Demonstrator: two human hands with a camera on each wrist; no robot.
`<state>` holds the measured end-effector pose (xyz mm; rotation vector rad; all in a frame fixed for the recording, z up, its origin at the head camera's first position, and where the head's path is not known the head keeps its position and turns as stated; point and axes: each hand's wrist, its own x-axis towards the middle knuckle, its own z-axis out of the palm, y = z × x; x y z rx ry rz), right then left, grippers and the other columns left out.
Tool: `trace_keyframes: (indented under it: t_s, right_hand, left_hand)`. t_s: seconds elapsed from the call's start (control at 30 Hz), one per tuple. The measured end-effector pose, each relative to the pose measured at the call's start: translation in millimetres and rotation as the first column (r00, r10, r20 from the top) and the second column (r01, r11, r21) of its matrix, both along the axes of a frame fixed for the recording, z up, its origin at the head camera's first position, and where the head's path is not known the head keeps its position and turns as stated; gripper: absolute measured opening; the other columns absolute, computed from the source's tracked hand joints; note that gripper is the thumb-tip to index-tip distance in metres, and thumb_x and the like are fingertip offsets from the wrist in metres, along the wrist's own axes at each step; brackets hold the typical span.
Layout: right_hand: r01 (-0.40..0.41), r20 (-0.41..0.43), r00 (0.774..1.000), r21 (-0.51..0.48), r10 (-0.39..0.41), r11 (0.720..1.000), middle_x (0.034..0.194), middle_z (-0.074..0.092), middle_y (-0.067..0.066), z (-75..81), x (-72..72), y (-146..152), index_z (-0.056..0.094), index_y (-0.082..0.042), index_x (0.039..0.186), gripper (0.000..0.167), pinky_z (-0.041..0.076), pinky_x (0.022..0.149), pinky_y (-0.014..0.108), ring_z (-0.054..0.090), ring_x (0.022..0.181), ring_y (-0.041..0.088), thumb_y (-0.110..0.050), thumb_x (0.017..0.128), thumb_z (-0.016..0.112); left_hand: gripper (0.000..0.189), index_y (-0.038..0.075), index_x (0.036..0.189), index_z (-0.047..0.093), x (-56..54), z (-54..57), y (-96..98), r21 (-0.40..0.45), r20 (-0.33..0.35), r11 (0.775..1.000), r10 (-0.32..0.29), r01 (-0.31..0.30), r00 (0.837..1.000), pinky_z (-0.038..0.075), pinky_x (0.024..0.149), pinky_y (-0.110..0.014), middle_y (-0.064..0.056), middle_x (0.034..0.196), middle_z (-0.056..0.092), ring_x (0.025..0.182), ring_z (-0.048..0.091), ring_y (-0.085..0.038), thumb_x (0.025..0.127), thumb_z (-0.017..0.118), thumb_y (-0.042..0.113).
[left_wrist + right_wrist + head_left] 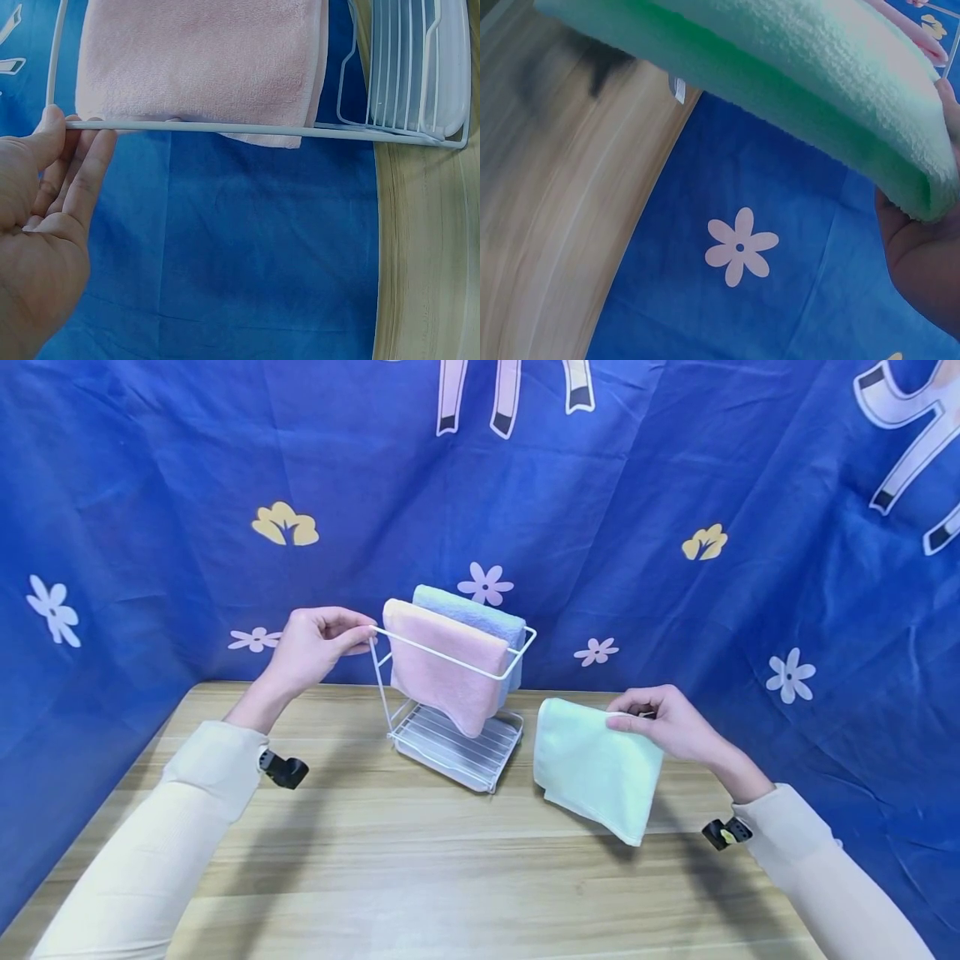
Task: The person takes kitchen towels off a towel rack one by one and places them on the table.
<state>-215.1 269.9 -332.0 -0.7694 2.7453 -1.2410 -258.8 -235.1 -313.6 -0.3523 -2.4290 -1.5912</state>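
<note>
My left hand (318, 643) pinches the upper left corner of a white wire rack (450, 656) between thumb and fingertips; the left wrist view shows the thumb (51, 131) against the wire. Over the rack's bars hang a folded pink towel (446, 660) in front and a folded blue towel (472, 606) behind it. To the right of the rack, my right hand (660, 718) grips a folded mint-green towel (596, 768) by its top edge, and the cloth hangs down over the table. Up close, the green towel (780, 67) shows a fold along its length.
The rack's base holds a slatted white tray (457, 743) on the wooden table (450, 877). Right behind the table's back edge hangs a blue curtain (360, 485) printed with flowers and animal legs. A small camera is strapped to each wrist.
</note>
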Motion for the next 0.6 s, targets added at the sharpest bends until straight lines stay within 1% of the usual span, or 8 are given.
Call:
trace_keyframes:
  t_s: [0.13, 0.23, 0.3, 0.43, 0.6]
  right_hand:
    - [-0.002, 0.001, 1.000, 0.005, 0.002, 1.000, 0.080, 0.074, -0.004, -4.0, 2.5, 0.3, 0.082, -0.017, 0.096, 0.003, 0.053, 0.059, 0.019, 0.061, 0.068, 0.005, -0.015, 0.094, 0.080]
    - [-0.002, -0.005, 1.000, 0.011, 0.002, 1.000, 0.080, 0.074, -0.005, -9.1, 1.8, 1.2, 0.082, -0.019, 0.096, 0.004, 0.052, 0.059, 0.018, 0.061, 0.068, 0.004, -0.016, 0.093, 0.081]
    - [-0.021, -0.004, 1.000, -0.006, 0.021, 1.000, 0.080, 0.074, -0.007, -14.2, 0.0, 1.8, 0.081, -0.016, 0.097, 0.004, 0.052, 0.058, 0.018, 0.061, 0.069, 0.003, -0.014, 0.093, 0.081]
    - [-0.047, 0.033, 0.998, -0.039, 0.048, 0.998, 0.080, 0.073, -0.007, -24.4, -4.5, 3.6, 0.080, -0.009, 0.098, 0.005, 0.051, 0.059, 0.018, 0.060, 0.070, 0.003, -0.009, 0.094, 0.078]
    - [-0.018, 0.062, 0.998, -0.014, 0.018, 1.000, 0.081, 0.073, -0.004, -29.3, -10.5, 6.5, 0.081, -0.009, 0.100, 0.007, 0.051, 0.060, 0.019, 0.060, 0.070, 0.004, -0.011, 0.094, 0.079]
  left_hand:
    - [0.027, -0.005, 0.116, 0.074, 0.4, 0.2, -0.4, 0.005, 0.000, 1.000, -0.002, 0.002, 1.000, 0.068, 0.082, -0.021, 0.018, 0.087, 0.076, 0.085, 0.075, 0.002, 0.101, 0.073, 0.017]
    - [0.027, -0.005, 0.116, 0.074, 0.2, 0.2, -0.9, 0.008, 0.004, 1.000, -0.001, 0.001, 1.000, 0.068, 0.082, -0.021, 0.017, 0.088, 0.076, 0.085, 0.075, 0.002, 0.101, 0.073, 0.017]
    - [0.027, -0.005, 0.116, 0.074, 0.2, 0.0, -1.1, 0.010, 0.005, 1.000, -0.001, 0.001, 1.000, 0.068, 0.082, -0.021, 0.018, 0.087, 0.076, 0.085, 0.075, 0.002, 0.101, 0.074, 0.017]
    - [0.027, -0.005, 0.117, 0.074, 0.4, 0.0, -1.0, 0.005, 0.007, 1.000, 0.003, -0.003, 1.000, 0.068, 0.082, -0.020, 0.018, 0.087, 0.076, 0.086, 0.076, 0.002, 0.101, 0.073, 0.017]
    - [0.027, -0.004, 0.117, 0.074, 1.1, 1.2, -0.1, 0.000, 0.014, 1.000, 0.004, -0.004, 1.000, 0.068, 0.083, -0.020, 0.018, 0.088, 0.076, 0.087, 0.076, 0.002, 0.101, 0.073, 0.018]
